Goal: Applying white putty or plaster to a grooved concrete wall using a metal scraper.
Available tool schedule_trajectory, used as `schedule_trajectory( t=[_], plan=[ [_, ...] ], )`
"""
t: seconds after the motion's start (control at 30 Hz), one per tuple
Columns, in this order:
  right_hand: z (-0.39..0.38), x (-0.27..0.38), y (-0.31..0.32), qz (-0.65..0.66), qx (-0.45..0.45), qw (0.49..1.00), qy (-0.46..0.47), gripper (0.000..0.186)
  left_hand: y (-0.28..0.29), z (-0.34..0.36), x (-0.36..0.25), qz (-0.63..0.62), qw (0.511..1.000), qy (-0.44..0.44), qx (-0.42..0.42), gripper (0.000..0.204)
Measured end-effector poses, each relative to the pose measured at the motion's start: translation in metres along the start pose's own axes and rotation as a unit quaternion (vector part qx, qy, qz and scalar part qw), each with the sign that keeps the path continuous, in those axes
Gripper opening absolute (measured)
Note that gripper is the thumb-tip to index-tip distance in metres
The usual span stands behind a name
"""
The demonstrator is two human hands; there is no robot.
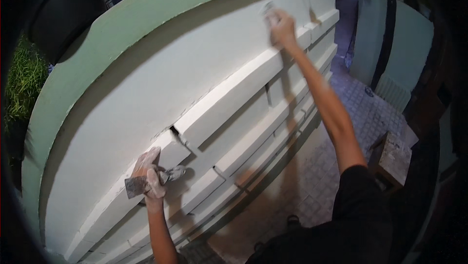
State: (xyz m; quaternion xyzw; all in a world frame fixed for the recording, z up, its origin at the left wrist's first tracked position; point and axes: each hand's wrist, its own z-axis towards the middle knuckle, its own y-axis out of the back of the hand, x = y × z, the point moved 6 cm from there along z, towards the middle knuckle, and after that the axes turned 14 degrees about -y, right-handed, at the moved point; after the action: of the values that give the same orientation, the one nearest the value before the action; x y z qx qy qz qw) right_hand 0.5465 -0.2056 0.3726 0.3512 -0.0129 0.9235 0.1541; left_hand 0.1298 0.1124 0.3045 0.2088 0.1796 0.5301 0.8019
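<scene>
My left hand (153, 179), smeared with white paste, is closed around a putty knife (135, 186) beside a white ledge. The knife's grey blade sticks out on the left; its whitened handle end shows on the right. Farther up and to the right, my right hand (283, 30) is closed at the smooth white wall panel (195, 52). A small greyish thing (268, 8) shows at its fingertips, too blurred to name. Below the panel, white raised blocks (229, 101) run in rows, with a dark gap between two of them near my left hand.
A green curved border (122, 28) frames the panel on top, with a black pot (66, 15) at upper left. Grass (23, 79) grows beyond the border. On the right, a box-like stand (394, 159) rests on the patterned paving (312, 200).
</scene>
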Motion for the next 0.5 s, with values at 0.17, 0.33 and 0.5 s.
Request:
schedule_trajectory(
  t=[0.17, 0.33, 0.5],
  plan=[
    [-0.097, 0.06, -0.063, 0.002, 0.253, 0.935, 0.247, 0.026, 0.01, -0.011, 0.015, -0.017, 0.999, -0.033, 0.009, 0.051],
    [-0.008, -0.029, 0.018, -0.172, 0.149, 0.964, 0.139, 0.018, -0.004, -0.003, 0.008, -0.026, 0.998, -0.05, 0.001, 0.051],
    [-0.12, 0.07, -0.063, -0.01, 0.353, 0.873, 0.337, 0.026, 0.005, -0.018, 0.014, -0.04, 0.998, 0.043, -0.011, 0.051]
  ],
)
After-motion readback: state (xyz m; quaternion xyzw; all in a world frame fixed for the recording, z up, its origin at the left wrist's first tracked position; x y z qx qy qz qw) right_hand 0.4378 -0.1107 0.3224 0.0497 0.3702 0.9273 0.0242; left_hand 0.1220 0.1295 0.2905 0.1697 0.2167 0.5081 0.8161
